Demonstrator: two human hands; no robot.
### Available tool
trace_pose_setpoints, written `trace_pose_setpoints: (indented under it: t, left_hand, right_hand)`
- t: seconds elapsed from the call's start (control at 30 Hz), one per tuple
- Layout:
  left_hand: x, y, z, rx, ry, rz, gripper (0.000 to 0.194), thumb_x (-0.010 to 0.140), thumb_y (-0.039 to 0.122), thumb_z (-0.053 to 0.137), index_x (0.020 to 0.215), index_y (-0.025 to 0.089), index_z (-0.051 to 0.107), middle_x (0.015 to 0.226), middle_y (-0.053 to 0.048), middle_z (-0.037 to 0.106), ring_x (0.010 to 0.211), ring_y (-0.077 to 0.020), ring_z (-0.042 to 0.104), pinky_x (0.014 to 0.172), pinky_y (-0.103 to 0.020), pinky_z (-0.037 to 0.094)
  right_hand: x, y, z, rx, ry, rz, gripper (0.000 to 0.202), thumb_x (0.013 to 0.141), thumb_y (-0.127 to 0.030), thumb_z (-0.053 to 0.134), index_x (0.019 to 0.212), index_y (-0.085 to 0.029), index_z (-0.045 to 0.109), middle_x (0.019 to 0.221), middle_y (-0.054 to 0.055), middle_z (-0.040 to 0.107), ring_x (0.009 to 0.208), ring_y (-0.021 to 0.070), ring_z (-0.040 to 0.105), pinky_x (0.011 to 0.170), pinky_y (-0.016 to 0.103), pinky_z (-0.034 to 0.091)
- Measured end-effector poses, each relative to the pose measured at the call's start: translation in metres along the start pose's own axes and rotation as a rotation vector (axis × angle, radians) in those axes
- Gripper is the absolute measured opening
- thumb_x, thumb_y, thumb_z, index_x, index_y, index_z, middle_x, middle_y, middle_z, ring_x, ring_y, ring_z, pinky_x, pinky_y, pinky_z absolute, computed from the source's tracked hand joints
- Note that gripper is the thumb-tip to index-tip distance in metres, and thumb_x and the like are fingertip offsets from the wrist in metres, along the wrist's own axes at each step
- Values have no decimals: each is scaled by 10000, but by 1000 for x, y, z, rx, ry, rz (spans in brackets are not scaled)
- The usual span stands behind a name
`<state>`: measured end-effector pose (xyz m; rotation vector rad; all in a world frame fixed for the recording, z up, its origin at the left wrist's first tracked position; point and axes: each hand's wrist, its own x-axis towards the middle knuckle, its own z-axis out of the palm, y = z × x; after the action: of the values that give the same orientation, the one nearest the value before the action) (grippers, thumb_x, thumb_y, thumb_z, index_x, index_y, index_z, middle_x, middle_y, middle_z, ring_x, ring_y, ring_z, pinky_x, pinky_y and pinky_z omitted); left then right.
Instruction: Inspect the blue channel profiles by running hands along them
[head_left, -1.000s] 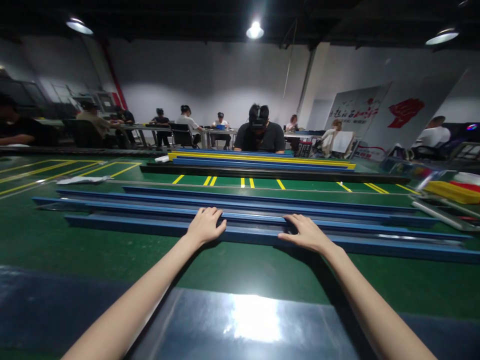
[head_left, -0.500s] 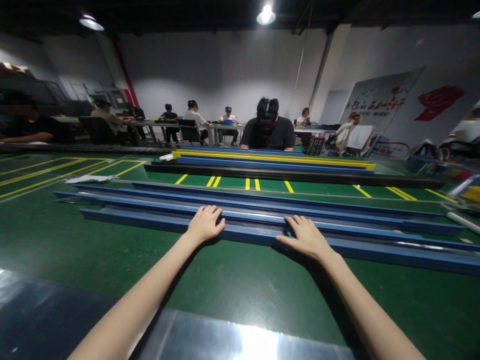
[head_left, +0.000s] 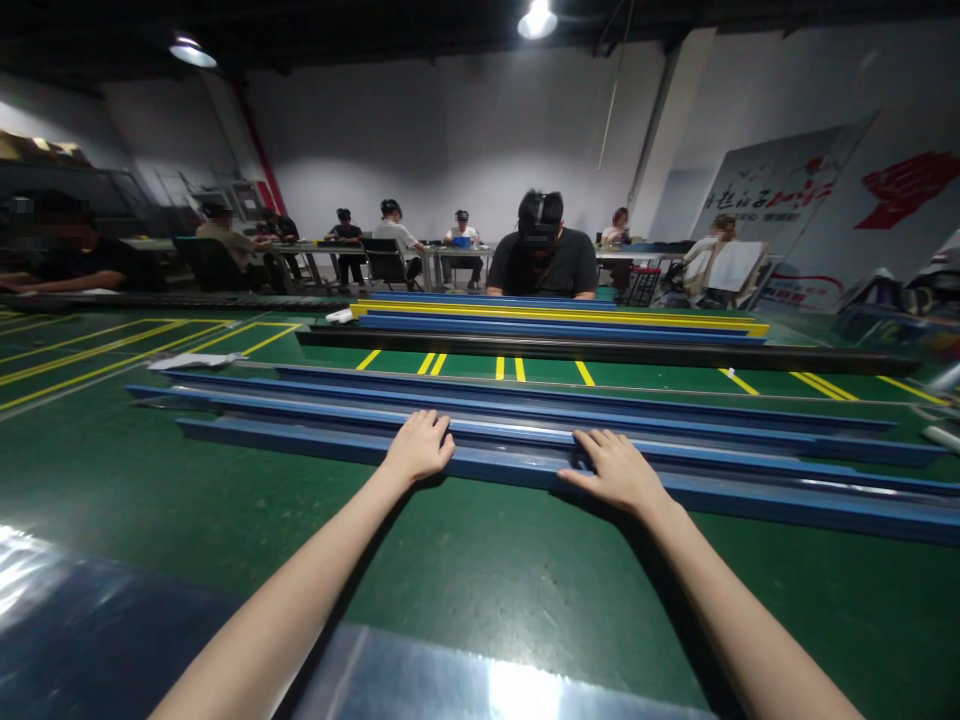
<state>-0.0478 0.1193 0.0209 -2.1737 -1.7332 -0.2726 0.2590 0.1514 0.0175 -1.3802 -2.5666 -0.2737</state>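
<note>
Both hands are on the nearest of several long blue channel-shaped rails (head_left: 504, 467), which lie side by side across the green table. My left hand (head_left: 420, 446) grips this rail left of centre, with its fingers bent over the top and the thumb toward the right. Farther right, my right hand (head_left: 619, 474) spans the same rail, fingers over the far side and thumb along the near edge. The undersides of both grips are hidden. Just beyond lie more blue rails (head_left: 525, 404), parallel to it.
Beyond the blue rails, a black rail (head_left: 600, 350) and a yellow rail (head_left: 555, 315) lie across the table. White paper (head_left: 196, 361) is at the left. A glossy sheet (head_left: 420, 668) covers the near edge. Across the table sits a person (head_left: 541, 255) with head bowed.
The view has turned slightly left, so the rails and room appear shifted a little to the right. Both hands keep their places on the near blue rail.
</note>
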Motion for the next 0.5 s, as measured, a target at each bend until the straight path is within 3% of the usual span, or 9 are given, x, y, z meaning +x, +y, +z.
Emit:
trace_pose_setpoints:
  t: [0.5]
  left_hand:
    - [-5, 6, -8, -43, -38, 18, 314, 825, 309, 336, 955, 134, 562, 892, -124, 569, 853, -241, 507, 791, -378, 385]
  right_hand:
    - [-11, 3, -6, 10, -32, -27, 678, 755, -650, 331, 1181, -148, 492, 1079, 155, 576, 985, 274, 502, 809, 389, 355]
